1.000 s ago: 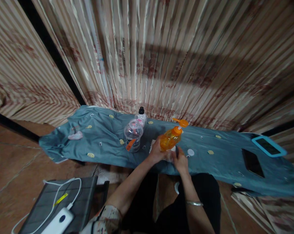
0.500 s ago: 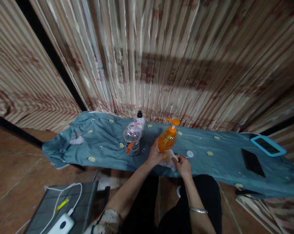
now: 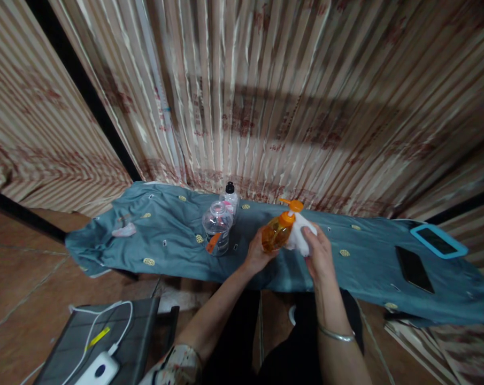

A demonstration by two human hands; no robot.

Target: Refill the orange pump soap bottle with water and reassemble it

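An orange pump bottle is tilted over the blue-grey cloth that covers a low surface. My left hand is closed around its lower body. My right hand is closed on a white crumpled cloth and presses it against the bottle's right side, just under the orange pump head.
A clear jar with an orange piece inside and a small black-capped bottle stand left of the pump bottle. A dark phone and a blue-framed tablet lie at the right. A power bank with white cable rests on a dark case, lower left. Striped curtains hang behind.
My right hand has lifted the white cloth off the blue-grey cloth and brought it up against the bottle. The left hand keeps its hold on the bottle, which is tilted more.
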